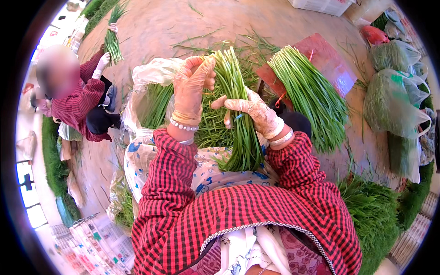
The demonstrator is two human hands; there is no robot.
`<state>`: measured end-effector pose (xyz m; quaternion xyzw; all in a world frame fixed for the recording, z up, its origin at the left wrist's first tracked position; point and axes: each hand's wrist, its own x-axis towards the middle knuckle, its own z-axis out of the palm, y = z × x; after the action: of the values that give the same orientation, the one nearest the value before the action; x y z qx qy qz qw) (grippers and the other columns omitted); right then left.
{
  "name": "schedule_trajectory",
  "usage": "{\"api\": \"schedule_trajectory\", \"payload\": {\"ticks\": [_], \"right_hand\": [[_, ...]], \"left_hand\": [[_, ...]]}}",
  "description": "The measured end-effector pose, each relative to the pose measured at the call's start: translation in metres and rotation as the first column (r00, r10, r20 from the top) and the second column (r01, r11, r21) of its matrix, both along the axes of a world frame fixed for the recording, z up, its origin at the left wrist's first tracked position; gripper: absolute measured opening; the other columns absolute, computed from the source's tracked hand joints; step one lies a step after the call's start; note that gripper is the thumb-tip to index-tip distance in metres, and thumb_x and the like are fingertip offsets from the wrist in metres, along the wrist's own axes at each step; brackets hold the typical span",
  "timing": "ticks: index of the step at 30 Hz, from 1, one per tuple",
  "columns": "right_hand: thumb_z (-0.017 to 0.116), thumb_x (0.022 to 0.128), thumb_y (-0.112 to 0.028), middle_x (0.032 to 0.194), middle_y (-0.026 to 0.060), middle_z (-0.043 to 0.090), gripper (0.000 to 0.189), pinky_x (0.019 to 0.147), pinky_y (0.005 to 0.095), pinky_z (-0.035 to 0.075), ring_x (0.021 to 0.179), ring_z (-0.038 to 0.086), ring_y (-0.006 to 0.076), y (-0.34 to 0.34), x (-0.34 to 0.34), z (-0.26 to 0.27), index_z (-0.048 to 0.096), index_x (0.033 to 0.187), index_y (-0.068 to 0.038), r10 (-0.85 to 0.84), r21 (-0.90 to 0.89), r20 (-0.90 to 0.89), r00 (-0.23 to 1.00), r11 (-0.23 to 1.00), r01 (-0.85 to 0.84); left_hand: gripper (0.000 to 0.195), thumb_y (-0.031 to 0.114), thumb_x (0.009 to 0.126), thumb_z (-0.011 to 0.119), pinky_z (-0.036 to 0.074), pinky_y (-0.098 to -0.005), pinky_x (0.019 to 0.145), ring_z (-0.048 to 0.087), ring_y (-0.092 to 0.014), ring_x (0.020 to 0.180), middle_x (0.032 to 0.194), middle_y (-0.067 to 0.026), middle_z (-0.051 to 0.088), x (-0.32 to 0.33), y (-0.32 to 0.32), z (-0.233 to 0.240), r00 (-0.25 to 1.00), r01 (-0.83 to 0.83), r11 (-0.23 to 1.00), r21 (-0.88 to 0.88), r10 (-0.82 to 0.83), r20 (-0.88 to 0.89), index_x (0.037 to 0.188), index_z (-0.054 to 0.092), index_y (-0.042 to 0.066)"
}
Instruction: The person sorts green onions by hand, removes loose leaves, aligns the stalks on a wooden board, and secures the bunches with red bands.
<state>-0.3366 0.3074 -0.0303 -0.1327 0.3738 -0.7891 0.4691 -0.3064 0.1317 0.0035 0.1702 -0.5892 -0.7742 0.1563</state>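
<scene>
A bundle of long green leafy stalks, apparently garlic chives point(245, 137), stands with its pale cut ends up and its leaf tips on my lap. Thin, stained gloves cover both hands. My right hand point(259, 111) is wrapped around the bundle's middle, where a small bit of blue point(238, 117) shows by the fingers. At the top left edge of the bundle, my left hand point(192, 86) pinches at the pale stem ends; the exact stalk between its fingertips is hidden. White plastic sheeting with blue prints point(213, 173) covers my lap.
A larger chive pile point(309, 99) rests on a red board point(326, 62) at right. Loose trimmings point(215, 127) lie between my arms, beside an open plastic bag point(154, 74) of chives. Filled bags point(392, 99) stand far right. Another person point(80, 99) holds a bundle at left.
</scene>
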Motion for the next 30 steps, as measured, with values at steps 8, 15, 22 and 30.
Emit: {"api": "schedule_trajectory", "payload": {"ticks": [8,15,22,30], "right_hand": [[0.071,0.086,-0.017,0.085,0.0017,0.065,0.038,0.052,0.023,0.048,0.064,0.058,0.0086,0.011,-0.007,-0.015,0.057,0.121,-0.007,-0.064,0.111,-0.078,0.995,0.991,0.073],[0.075,0.085,-0.018,0.083,-0.0003,0.062,0.046,0.054,0.0207,0.046,0.069,0.058,0.0064,0.05,-0.015,0.023,0.055,0.125,-0.007,0.032,0.095,-0.228,0.973,0.995,-0.01],[0.074,0.084,-0.029,0.097,0.0013,0.065,0.061,0.052,0.0231,0.045,0.063,0.054,0.0065,0.156,-0.043,0.082,0.05,0.135,-0.006,0.275,0.505,-0.522,0.808,0.862,0.033],[0.072,0.084,-0.021,0.083,-0.0006,0.061,0.045,0.051,0.0244,0.044,0.059,0.052,0.0075,0.284,-0.093,0.044,0.057,0.124,-0.006,0.165,0.724,-0.577,0.8,0.558,0.406]], "left_hand": [[0.026,0.015,0.092,0.068,0.047,-0.0227,0.071,0.059,-0.008,0.079,0.095,0.0004,0.064,-0.001,0.001,0.0,0.976,0.216,0.975,-0.054,-0.213,0.046,0.114,0.06,0.004],[0.042,0.006,0.088,0.072,0.047,-0.0215,0.064,0.058,-0.008,0.068,0.078,-0.0017,0.064,0.003,0.008,0.032,0.954,0.3,0.885,-0.356,-0.285,0.097,0.124,0.053,-0.001],[0.053,0.007,0.086,0.074,0.046,-0.0218,0.071,0.057,-0.007,0.075,0.087,0.0012,0.064,-0.012,0.041,0.044,0.803,0.596,0.783,-0.179,-0.572,0.169,0.133,0.05,-0.001],[0.038,0.015,0.089,0.069,0.049,-0.0275,0.075,0.059,-0.014,0.08,0.09,-0.0042,0.064,-0.018,-0.065,-0.076,0.906,0.378,0.744,-0.551,-0.175,0.386,0.123,0.058,0.004]]}}
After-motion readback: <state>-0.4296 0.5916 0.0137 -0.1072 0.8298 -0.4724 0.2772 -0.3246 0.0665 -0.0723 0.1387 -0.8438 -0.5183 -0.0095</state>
